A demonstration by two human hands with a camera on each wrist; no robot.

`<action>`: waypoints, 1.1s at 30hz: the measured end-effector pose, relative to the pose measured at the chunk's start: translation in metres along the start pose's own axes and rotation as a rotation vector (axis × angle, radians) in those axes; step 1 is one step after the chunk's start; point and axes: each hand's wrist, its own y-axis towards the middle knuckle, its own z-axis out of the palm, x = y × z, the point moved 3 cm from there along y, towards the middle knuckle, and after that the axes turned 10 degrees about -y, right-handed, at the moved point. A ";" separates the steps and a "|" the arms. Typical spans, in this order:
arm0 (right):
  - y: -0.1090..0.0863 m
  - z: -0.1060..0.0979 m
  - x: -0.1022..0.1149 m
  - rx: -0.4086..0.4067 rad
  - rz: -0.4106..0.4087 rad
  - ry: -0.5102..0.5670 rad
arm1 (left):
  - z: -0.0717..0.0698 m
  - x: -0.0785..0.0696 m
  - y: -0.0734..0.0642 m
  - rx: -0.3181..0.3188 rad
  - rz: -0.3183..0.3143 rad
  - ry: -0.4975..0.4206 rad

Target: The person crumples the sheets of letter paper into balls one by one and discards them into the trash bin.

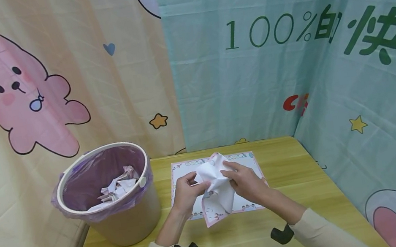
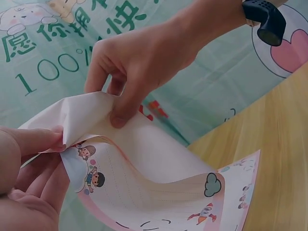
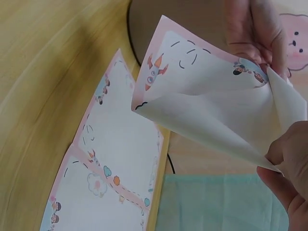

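Note:
A sheet of paper (image 1: 217, 189) with a pink border and cartoon prints is bent and crumpled between both hands above the table. My left hand (image 1: 188, 192) pinches its left side between thumb and fingers. On the right, my right hand (image 1: 246, 179) pinches the upper edge. In the left wrist view, the paper (image 2: 154, 154) curls over, its plain back outward on top and a cartoon rocket on the printed face. The right wrist view shows a loose corner of the paper (image 3: 202, 77) hanging away from both hands.
Flat printed sheets (image 1: 253, 162) lie on the wooden table (image 1: 284, 161) beneath the hands. At the left stands a beige bin (image 1: 132, 223) with a purple liner, holding several crumpled papers (image 1: 119, 188). Printed curtains (image 1: 224, 94) hang behind and at both sides.

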 end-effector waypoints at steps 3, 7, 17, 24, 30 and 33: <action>-0.003 0.002 -0.002 -0.016 -0.038 0.035 | -0.002 0.001 0.001 -0.016 -0.004 -0.022; -0.006 0.003 -0.005 -0.022 -0.078 0.146 | -0.005 0.000 0.001 -0.022 0.011 -0.030; -0.003 -0.001 -0.021 0.052 0.233 0.679 | -0.011 -0.002 0.002 0.032 -0.003 -0.077; -0.002 0.004 -0.030 0.334 0.337 1.057 | -0.010 -0.005 -0.001 0.183 0.024 -0.120; 0.001 0.003 -0.031 0.382 0.318 1.141 | -0.010 -0.003 0.001 0.187 0.014 -0.122; 0.002 0.002 -0.030 0.363 0.319 1.085 | -0.009 -0.003 0.002 0.148 0.020 -0.101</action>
